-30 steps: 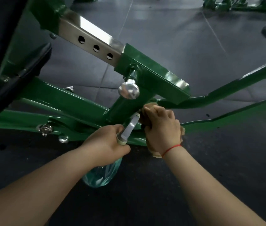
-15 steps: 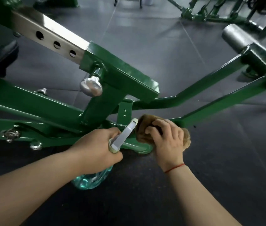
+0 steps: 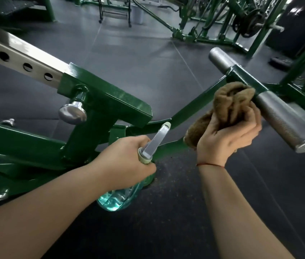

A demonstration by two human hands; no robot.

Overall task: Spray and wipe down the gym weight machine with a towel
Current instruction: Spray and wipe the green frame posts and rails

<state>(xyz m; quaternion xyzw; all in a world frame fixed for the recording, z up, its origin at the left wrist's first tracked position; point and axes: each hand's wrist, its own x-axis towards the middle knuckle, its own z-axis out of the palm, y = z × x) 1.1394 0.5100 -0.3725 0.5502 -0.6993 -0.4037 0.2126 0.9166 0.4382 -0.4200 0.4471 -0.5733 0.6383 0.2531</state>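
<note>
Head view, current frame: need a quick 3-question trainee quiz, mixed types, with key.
1. True or false: the left hand holds the spray bottle.
2. Multiple choice: the towel bunched in the right hand is closest to: A) the knurled metal bar; B) the chrome knob; C) the floor.
3. Fill in: the steel adjustment bar at upper left shows ___ round holes.

Key: 1 true; 2 A; 3 three.
</note>
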